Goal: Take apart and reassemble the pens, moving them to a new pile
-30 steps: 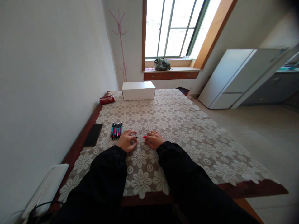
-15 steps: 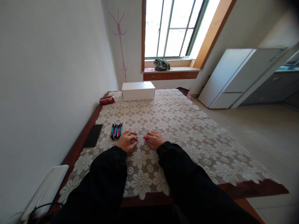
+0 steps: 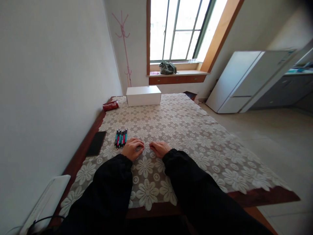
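My left hand [image 3: 132, 148] rests low over the lace tablecloth [image 3: 156, 121], its thumb and fingers curled into a pinch. Facing it across a small gap, my right hand [image 3: 159, 148] is also closed, fingertips together and pointing left. Whatever the two hands hold is hidden by the fingers or too small to make out. Just left of my left hand lies a row of several pens [image 3: 121, 138], with black, teal and red barrels, side by side.
A dark flat phone-like slab [image 3: 96, 144] lies near the left table edge by the wall. At the far end stand a white box [image 3: 143, 96] and a crumpled red packet [image 3: 111, 106]. A white device with a black cable [image 3: 46, 202] is at the lower left.
Half a second ago a small red piece and a thin pale rod showed between my fingertips; now neither is clearly visible. My right fingers have closed and tilted slightly left.
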Motion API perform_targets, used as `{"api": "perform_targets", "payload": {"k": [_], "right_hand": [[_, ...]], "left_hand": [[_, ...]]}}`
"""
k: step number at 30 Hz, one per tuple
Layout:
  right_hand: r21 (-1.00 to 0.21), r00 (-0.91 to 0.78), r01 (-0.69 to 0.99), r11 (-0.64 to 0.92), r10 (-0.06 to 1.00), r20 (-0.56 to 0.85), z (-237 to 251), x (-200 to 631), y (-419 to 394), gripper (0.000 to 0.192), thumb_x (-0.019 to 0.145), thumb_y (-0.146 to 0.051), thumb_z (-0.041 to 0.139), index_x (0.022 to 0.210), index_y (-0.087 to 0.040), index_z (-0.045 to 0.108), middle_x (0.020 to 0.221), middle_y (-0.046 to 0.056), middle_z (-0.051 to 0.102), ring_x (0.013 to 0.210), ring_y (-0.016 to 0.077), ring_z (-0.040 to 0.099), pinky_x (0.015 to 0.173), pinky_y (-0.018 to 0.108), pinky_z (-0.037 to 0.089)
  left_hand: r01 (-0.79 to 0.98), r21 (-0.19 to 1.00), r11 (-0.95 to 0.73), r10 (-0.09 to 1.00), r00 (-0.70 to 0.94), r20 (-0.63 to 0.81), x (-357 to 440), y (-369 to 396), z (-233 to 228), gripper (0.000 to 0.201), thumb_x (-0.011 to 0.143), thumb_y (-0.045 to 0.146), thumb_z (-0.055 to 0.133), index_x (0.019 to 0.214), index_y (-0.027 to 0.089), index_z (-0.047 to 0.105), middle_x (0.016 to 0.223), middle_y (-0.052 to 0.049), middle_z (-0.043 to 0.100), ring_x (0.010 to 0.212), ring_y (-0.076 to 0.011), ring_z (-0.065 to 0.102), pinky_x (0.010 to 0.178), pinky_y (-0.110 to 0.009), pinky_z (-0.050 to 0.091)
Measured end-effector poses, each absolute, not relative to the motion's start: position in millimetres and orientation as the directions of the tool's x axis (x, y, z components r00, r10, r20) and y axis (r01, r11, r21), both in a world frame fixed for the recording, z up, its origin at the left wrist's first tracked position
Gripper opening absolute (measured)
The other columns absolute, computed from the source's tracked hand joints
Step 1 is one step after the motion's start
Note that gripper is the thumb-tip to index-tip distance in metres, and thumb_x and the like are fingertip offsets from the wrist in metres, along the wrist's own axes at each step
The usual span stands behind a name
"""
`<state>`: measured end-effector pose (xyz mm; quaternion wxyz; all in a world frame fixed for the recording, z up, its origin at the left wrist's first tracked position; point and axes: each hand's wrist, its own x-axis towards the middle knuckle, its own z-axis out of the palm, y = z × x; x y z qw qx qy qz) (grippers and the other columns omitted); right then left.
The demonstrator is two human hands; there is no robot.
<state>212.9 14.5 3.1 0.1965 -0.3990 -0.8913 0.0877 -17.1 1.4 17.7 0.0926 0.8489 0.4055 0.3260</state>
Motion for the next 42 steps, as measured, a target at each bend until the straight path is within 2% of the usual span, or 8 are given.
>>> {"api": "perform_targets", "payload": {"k": [6, 10, 16, 19, 23, 27, 33, 42], "right_hand": [[-0.373, -0.613, 0.656, 0.656, 0.751, 0.244, 11.3, 208.0, 6.0, 0.018, 0.096, -0.027, 0.048, 0.110, -0.025, 0.060, 0.102, 0.003, 0.071, 0.087, 0.0168, 0.066, 0.073, 0.025, 0.044], [-0.401, -0.609, 0.645, 0.651, 0.754, 0.246, 17.3, 204.7, 1.9, 0.019, 0.094, -0.027, 0.051, 0.111, -0.024, 0.061, 0.099, 0.003, 0.071, 0.085, 0.0163, 0.066, 0.071, 0.024, 0.043], [-0.423, -0.523, 0.703, 0.572, 0.818, 0.237, 15.4, 205.3, 3.4, 0.019, 0.095, -0.029, 0.048, 0.106, -0.025, 0.063, 0.098, 0.002, 0.072, 0.080, 0.0159, 0.066, 0.069, 0.025, 0.041], [-0.399, -0.463, 0.761, 0.511, 0.860, 0.216, 13.4, 206.3, 5.6, 0.021, 0.095, -0.031, 0.047, 0.105, -0.024, 0.064, 0.097, 0.003, 0.072, 0.080, 0.0169, 0.065, 0.067, 0.025, 0.040], [-0.359, -0.412, 0.818, 0.450, 0.893, 0.180, 11.7, 205.9, 7.1, 0.022, 0.094, -0.033, 0.048, 0.106, -0.025, 0.065, 0.095, 0.003, 0.073, 0.079, 0.0177, 0.065, 0.066, 0.026, 0.039], [-0.344, -0.432, 0.815, 0.466, 0.885, 0.175, 11.0, 205.8, 6.4, 0.023, 0.094, -0.035, 0.047, 0.106, -0.026, 0.065, 0.098, 0.002, 0.073, 0.082, 0.0185, 0.065, 0.067, 0.026, 0.039], [-0.346, -0.462, 0.804, 0.484, 0.874, 0.149, 12.0, 206.2, 5.7, 0.023, 0.094, -0.034, 0.047, 0.107, -0.026, 0.065, 0.099, 0.003, 0.072, 0.084, 0.0179, 0.065, 0.070, 0.026, 0.040], [-0.379, -0.485, 0.775, 0.506, 0.860, 0.157, 14.6, 205.3, 5.3, 0.021, 0.094, -0.032, 0.049, 0.105, -0.025, 0.065, 0.096, 0.002, 0.073, 0.080, 0.0169, 0.065, 0.068, 0.026, 0.041]], "left_hand": [[0.580, 0.421, -0.697, 0.712, 0.489, 0.504, -13.2, -0.6, 20.7, 0.011, 0.087, 0.030, 0.062, 0.087, 0.023, 0.071, 0.094, -0.004, 0.073, 0.102, -0.0201, 0.062, 0.095, -0.038, 0.048], [0.575, 0.416, -0.705, 0.702, 0.480, 0.526, -11.3, -3.1, 24.2, 0.012, 0.088, 0.031, 0.062, 0.088, 0.023, 0.071, 0.095, -0.004, 0.073, 0.101, -0.0198, 0.062, 0.094, -0.037, 0.048], [0.693, 0.406, -0.596, 0.780, 0.377, 0.500, -15.7, -2.6, 25.6, 0.016, 0.088, 0.029, 0.061, 0.099, 0.022, 0.070, 0.101, -0.006, 0.071, 0.105, -0.0226, 0.059, 0.096, -0.040, 0.046], [0.756, 0.374, -0.538, 0.814, 0.351, 0.462, -17.6, -2.2, 23.7, 0.023, 0.082, 0.026, 0.065, 0.105, 0.022, 0.070, 0.109, -0.007, 0.069, 0.110, -0.0257, 0.056, 0.099, -0.043, 0.044], [0.773, 0.348, -0.530, 0.831, 0.393, 0.393, -18.3, -1.3, 21.0, 0.017, 0.080, 0.026, 0.067, 0.096, 0.022, 0.072, 0.107, -0.006, 0.069, 0.108, -0.0261, 0.056, 0.098, -0.043, 0.044], [0.769, 0.375, -0.517, 0.847, 0.395, 0.357, -19.1, 1.9, 18.5, 0.012, 0.085, 0.024, 0.062, 0.092, 0.023, 0.072, 0.098, -0.005, 0.071, 0.101, -0.0235, 0.059, 0.093, -0.040, 0.046], [0.717, 0.433, -0.546, 0.834, 0.416, 0.363, -19.1, 4.0, 15.5, 0.014, 0.087, 0.026, 0.062, 0.096, 0.023, 0.071, 0.097, -0.005, 0.072, 0.099, -0.0210, 0.061, 0.090, -0.035, 0.048], [0.675, 0.423, -0.605, 0.793, 0.462, 0.398, -18.5, 2.6, 16.8, 0.012, 0.087, 0.027, 0.063, 0.095, 0.023, 0.071, 0.095, -0.004, 0.072, 0.094, -0.0200, 0.062, 0.087, -0.034, 0.050]]}}
